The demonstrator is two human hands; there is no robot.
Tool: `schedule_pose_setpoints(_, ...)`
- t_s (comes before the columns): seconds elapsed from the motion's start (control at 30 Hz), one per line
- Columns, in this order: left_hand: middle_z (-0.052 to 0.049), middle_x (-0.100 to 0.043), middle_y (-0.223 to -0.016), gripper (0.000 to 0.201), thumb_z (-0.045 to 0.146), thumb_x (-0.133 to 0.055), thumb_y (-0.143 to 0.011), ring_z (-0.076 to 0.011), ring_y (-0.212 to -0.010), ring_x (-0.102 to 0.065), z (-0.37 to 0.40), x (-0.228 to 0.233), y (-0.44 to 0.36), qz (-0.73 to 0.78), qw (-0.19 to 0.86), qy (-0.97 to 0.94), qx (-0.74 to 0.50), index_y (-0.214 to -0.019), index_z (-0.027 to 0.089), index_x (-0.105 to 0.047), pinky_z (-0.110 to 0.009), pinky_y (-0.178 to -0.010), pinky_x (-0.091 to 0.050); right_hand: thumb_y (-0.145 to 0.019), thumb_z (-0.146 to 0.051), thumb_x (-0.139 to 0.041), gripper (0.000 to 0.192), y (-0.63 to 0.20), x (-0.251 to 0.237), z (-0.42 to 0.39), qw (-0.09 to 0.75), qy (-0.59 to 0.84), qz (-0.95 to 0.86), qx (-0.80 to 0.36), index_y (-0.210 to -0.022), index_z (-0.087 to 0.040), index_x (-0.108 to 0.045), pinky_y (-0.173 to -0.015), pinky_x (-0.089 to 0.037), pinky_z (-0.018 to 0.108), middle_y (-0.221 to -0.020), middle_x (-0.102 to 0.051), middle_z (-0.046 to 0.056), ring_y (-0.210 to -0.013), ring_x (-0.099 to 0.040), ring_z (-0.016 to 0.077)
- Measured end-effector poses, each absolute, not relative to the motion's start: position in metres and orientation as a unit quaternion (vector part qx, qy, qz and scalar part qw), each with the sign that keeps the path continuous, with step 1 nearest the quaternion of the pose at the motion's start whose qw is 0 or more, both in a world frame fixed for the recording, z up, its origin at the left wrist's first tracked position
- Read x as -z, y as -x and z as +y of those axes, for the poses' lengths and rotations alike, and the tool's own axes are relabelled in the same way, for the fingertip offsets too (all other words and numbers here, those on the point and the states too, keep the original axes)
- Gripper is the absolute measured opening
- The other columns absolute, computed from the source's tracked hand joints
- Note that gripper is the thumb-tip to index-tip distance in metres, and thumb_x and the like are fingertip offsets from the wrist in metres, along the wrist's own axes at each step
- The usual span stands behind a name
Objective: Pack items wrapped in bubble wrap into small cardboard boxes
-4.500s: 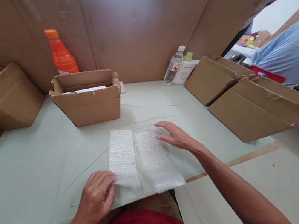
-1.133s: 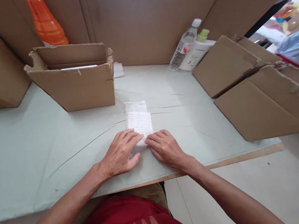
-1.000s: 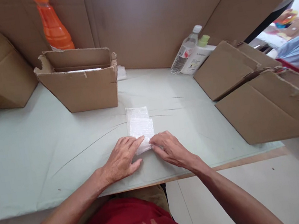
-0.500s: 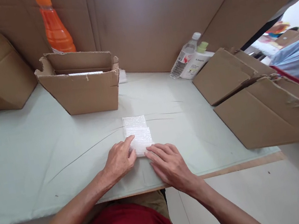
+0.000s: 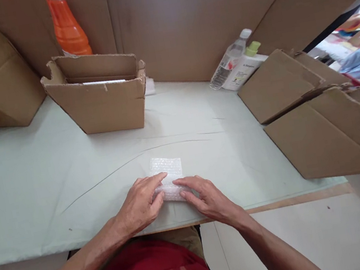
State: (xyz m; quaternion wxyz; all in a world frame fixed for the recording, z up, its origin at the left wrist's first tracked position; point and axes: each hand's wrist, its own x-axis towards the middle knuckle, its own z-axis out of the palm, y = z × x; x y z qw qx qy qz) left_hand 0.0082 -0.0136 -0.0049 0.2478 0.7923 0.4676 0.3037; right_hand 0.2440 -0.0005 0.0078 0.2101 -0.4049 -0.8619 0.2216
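A small piece of bubble wrap [image 5: 166,166] lies near the table's front edge, its near end folded or rolled into a thick band; whatever is inside cannot be made out. My left hand [image 5: 141,203] grips the left end of that band, thumb at the near side and index finger over the top. At the other end, my right hand [image 5: 207,197] holds it in the same manner, thumb in front and fingers behind. The far part of the wrap rests flat on the cloth beyond my fingers.
An open cardboard box [image 5: 111,105] stands behind the wrap, with an orange bottle [image 5: 69,31] at its back. Further boxes are at left [image 5: 2,86] and right [image 5: 325,133]. A clear bottle [image 5: 231,59] and a white bottle [image 5: 243,71] lean against the cardboard wall [image 5: 182,24].
The near part of the bubble wrap has been folded over away from me, and the piece is shorter and closer to the table edge. My right thumb has come to its front side.
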Motion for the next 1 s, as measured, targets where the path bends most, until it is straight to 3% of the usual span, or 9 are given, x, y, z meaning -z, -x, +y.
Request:
schedule_pose_setpoints(0.1,-0.01,-0.074,-0.108,0.039,0.017,-0.055,-0.09,-0.0229,-0.093,-0.069,-0.009,0.011,-0.01,0.499,0.236,-0.783,-0.285,-0.129,0.016,-0.059,-0.039,-0.088,-0.053,-0.097,-0.021,-0.056,0.022,-0.243,-0.008,-0.01,0.242,0.409,-0.875,-0.097,-0.117,-0.021,-0.065,-0.088,-0.05,0.043,-0.12,-0.072,0.012,-0.107,-0.066,0.0258)
schedule_pose_setpoints(0.17,-0.01,-0.072,-0.105,0.038,0.018,-0.054,-0.091,-0.0249,-0.095,-0.067,-0.004,0.014,-0.011,0.526,0.213,-0.778,-0.271,-0.128,0.017,-0.06,-0.041,-0.088,-0.053,-0.095,-0.022,-0.06,0.022,-0.24,-0.008,-0.014,0.221,0.392,-0.892,-0.046,-0.117,-0.019,-0.065,-0.087,-0.048,0.044,-0.122,-0.07,0.014,-0.108,-0.064,0.0282)
schedule_pose_setpoints(0.33,-0.011,-0.066,-0.114,0.044,0.033,-0.057,-0.092,-0.025,-0.098,-0.065,-0.008,0.011,-0.009,0.582,0.263,-0.695,-0.329,-0.134,0.02,-0.055,-0.041,-0.083,-0.055,-0.095,-0.019,-0.058,0.024,-0.23,0.004,-0.005,0.181,0.382,-0.906,-0.022,-0.119,-0.018,-0.065,-0.081,-0.049,0.042,-0.116,-0.073,0.012,-0.098,-0.066,0.0273)
schedule_pose_setpoints(0.43,-0.013,-0.06,-0.128,0.057,0.041,-0.06,-0.09,-0.0237,-0.106,-0.065,-0.023,0.009,-0.005,0.601,0.405,-0.55,-0.415,-0.142,0.021,-0.045,-0.036,-0.079,-0.057,-0.098,-0.021,-0.055,0.02,-0.225,0.012,0.007,0.246,0.429,-0.867,-0.066,-0.115,-0.02,-0.067,-0.079,-0.051,0.039,-0.108,-0.076,0.01,-0.093,-0.068,0.0244)
schedule_pose_setpoints(0.57,-0.018,-0.056,-0.137,0.069,0.036,-0.063,-0.085,-0.0261,-0.119,-0.063,-0.042,0.013,-0.008,0.535,0.577,-0.368,-0.495,-0.145,0.016,-0.036,-0.042,-0.095,-0.056,-0.097,-0.026,-0.057,0.02,-0.21,0.014,0.005,0.316,0.464,-0.808,-0.182,-0.113,-0.024,-0.069,-0.085,-0.056,0.039,-0.106,-0.077,0.007,-0.096,-0.071,0.0238)
schedule_pose_setpoints(0.63,-0.017,-0.059,-0.136,0.062,0.031,-0.062,-0.083,-0.0265,-0.124,-0.061,-0.045,0.013,-0.014,0.491,0.613,-0.341,-0.517,-0.14,0.015,-0.042,-0.043,-0.102,-0.052,-0.095,-0.028,-0.059,0.02,-0.198,0.013,-0.005,0.342,0.465,-0.777,-0.25,-0.111,-0.024,-0.07,-0.086,-0.057,0.038,-0.105,-0.077,0.007,-0.096,-0.071,0.0232)
schedule_pose_setpoints(0.73,-0.013,-0.065,-0.13,0.047,0.025,-0.058,-0.083,-0.0252,-0.124,-0.061,-0.047,0.008,-0.019,0.466,0.609,-0.345,-0.542,-0.129,0.016,-0.051,-0.04,-0.105,-0.05,-0.094,-0.028,-0.06,0.019,-0.179,0.012,-0.022,0.362,0.472,-0.725,-0.348,-0.109,-0.023,-0.071,-0.083,-0.057,0.034,-0.102,-0.076,0.006,-0.092,-0.071,0.0217)
schedule_pose_setpoints(0.87,-0.011,-0.068,-0.123,0.048,0.022,-0.059,-0.081,-0.0229,-0.113,-0.066,-0.052,0.002,-0.015,0.489,0.58,-0.364,-0.541,-0.128,0.016,-0.051,-0.037,-0.1,-0.053,-0.093,-0.028,-0.059,0.021,-0.164,0.011,-0.031,0.354,0.478,-0.669,-0.444,-0.109,-0.02,-0.07,-0.078,-0.057,0.032,-0.097,-0.077,0.005,-0.086,-0.07,0.0201)
schedule_pose_setpoints(1.0,-0.008,-0.071,-0.113,0.041,0.02,-0.06,-0.081,-0.0218,-0.103,-0.068,-0.055,0.004,-0.002,0.568,0.498,-0.413,-0.508,-0.121,0.017,-0.056,-0.035,-0.093,-0.055,-0.089,-0.025,-0.064,0.022,-0.163,0.007,-0.025,0.334,0.453,-0.732,-0.383,-0.11,-0.022,-0.07,-0.091,-0.053,0.037,-0.108,-0.075,0.006,-0.1,-0.068,0.0229)
